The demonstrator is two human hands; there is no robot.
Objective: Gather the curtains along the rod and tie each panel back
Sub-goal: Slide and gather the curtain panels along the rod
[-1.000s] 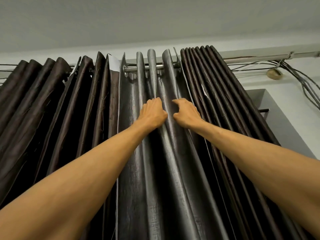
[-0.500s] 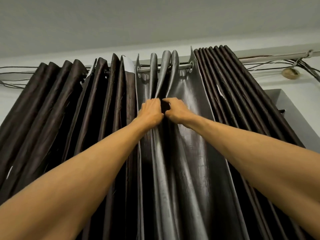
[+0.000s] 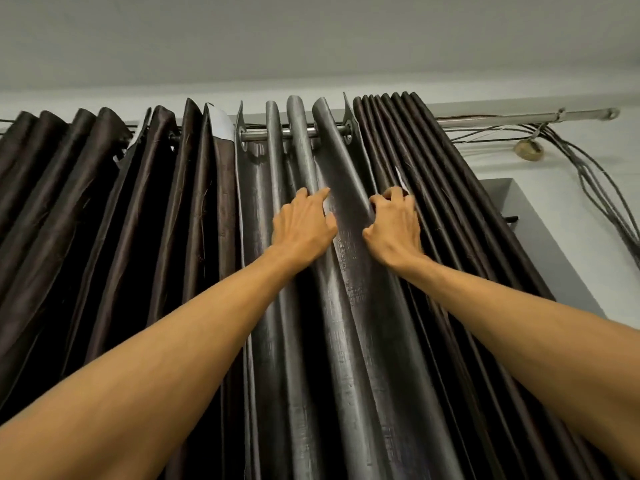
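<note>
I have both arms raised to the grey curtain panel (image 3: 332, 306), which hangs from the rod (image 3: 277, 135) between a brown panel on the left (image 3: 104, 209) and a tightly gathered brown panel on the right (image 3: 443, 188). My left hand (image 3: 303, 230) lies on the grey folds, fingers spread wide (gripping nothing). My right hand (image 3: 393, 230) has its fingers curled on the grey panel's right edge. Loose cables (image 3: 595, 188) trail along the far wall, right.
</note>
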